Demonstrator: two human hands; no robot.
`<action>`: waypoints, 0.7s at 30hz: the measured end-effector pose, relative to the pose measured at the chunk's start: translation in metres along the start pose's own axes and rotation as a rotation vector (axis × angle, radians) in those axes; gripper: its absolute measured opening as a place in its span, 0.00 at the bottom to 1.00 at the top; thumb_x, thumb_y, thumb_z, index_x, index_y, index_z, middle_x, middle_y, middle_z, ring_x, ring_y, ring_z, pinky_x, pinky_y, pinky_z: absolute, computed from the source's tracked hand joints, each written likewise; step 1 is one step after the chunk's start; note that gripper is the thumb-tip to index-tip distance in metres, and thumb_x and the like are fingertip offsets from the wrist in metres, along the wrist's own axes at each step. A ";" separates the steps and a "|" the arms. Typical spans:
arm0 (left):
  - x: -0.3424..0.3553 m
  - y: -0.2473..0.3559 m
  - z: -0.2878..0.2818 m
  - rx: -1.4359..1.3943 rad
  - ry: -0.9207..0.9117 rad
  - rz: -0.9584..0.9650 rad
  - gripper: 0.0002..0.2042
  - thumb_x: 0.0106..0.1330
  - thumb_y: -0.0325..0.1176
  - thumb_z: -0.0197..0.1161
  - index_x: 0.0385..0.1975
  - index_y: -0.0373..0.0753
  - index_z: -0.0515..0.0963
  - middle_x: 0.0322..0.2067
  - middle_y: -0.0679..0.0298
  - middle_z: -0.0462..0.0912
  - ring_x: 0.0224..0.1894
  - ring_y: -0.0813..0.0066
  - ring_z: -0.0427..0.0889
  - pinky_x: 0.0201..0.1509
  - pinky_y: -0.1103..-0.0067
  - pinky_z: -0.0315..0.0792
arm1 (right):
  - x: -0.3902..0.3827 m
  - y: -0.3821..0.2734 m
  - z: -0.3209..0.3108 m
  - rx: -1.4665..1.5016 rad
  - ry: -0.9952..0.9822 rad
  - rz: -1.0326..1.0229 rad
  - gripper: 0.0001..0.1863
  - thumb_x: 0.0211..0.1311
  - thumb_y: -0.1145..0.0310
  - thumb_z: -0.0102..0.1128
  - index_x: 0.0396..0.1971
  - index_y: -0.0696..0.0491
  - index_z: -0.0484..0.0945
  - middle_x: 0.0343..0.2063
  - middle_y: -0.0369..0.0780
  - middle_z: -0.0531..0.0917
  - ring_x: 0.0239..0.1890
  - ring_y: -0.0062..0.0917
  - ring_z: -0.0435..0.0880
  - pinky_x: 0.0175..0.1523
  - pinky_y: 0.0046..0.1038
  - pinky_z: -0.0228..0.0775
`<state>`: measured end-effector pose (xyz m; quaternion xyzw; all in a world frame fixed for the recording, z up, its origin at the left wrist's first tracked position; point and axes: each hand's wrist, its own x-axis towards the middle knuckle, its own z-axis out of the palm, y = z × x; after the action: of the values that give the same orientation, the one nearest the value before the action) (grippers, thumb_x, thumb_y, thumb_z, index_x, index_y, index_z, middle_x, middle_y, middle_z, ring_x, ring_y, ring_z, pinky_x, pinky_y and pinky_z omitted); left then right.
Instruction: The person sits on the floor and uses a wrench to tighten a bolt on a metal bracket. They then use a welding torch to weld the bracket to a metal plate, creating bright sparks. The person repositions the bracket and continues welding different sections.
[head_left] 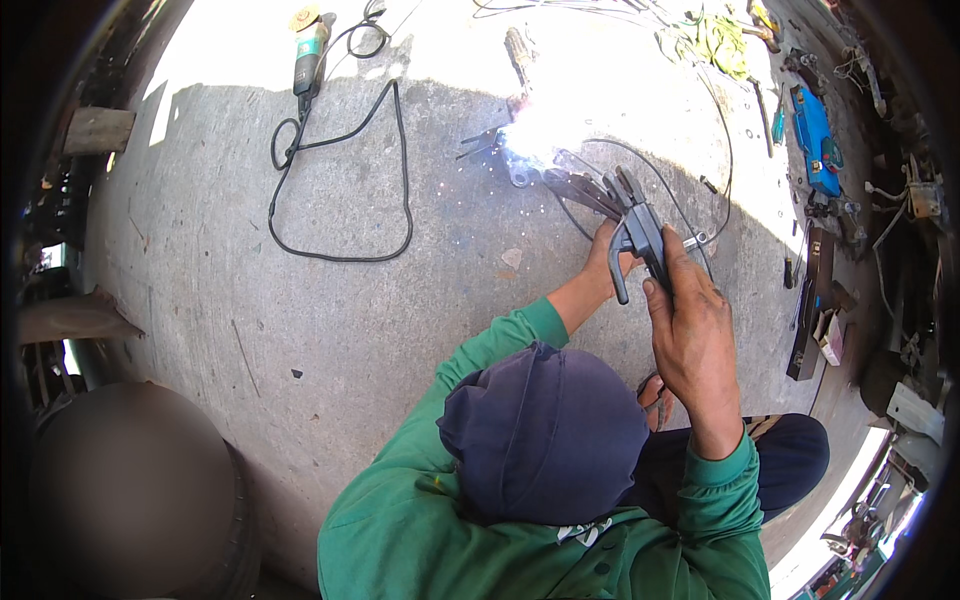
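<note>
My right hand (697, 325) is wrapped round a grey-black welding electrode holder (640, 225), its lever facing left. A thin rod runs from its jaws toward a blinding white arc (533, 140). The glare hides most of the workpiece, though thin dark wires or strips (480, 143) stick out to its left. My left hand (606, 258) is closed just behind the holder, its fingers partly covered. A dark flat metal piece (585, 192) stretches from beside that hand to the arc; whether the hand grips it is unclear. To the right shows a silvery ring-ended part (697, 240).
An angle grinder (309, 62) lies far left, its black cord (408, 190) looped on the concrete. Cables cross the far floor. A blue case (816, 140), a teal-handled screwdriver (778, 125) and a dark channel (811, 300) lie right. A rounded navy cloth shape (545, 435) stands near.
</note>
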<state>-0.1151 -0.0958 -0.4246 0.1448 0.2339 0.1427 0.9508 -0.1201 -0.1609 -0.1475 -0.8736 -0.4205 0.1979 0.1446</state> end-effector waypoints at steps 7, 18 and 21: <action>0.011 -0.010 -0.017 -0.001 -0.064 0.021 0.22 0.79 0.52 0.42 0.54 0.47 0.79 0.50 0.64 0.86 0.52 0.69 0.84 0.57 0.67 0.76 | 0.003 -0.002 0.001 0.016 0.007 -0.033 0.28 0.74 0.71 0.58 0.72 0.56 0.68 0.52 0.57 0.84 0.54 0.53 0.85 0.57 0.46 0.77; 0.001 0.002 0.004 0.084 0.013 0.016 0.15 0.80 0.45 0.47 0.47 0.47 0.79 0.41 0.69 0.85 0.43 0.77 0.83 0.46 0.76 0.78 | 0.003 0.002 0.004 0.000 0.043 -0.059 0.28 0.73 0.73 0.58 0.71 0.57 0.69 0.49 0.56 0.84 0.51 0.53 0.86 0.55 0.45 0.78; -0.001 0.004 0.005 0.034 0.008 0.017 0.14 0.80 0.45 0.47 0.47 0.47 0.79 0.41 0.69 0.85 0.43 0.77 0.83 0.44 0.77 0.78 | 0.003 -0.001 0.003 -0.003 0.024 -0.048 0.28 0.73 0.73 0.58 0.71 0.57 0.69 0.49 0.56 0.84 0.51 0.53 0.86 0.55 0.45 0.77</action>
<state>-0.1145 -0.0932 -0.4184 0.1625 0.2389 0.1473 0.9460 -0.1203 -0.1576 -0.1502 -0.8658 -0.4397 0.1833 0.1528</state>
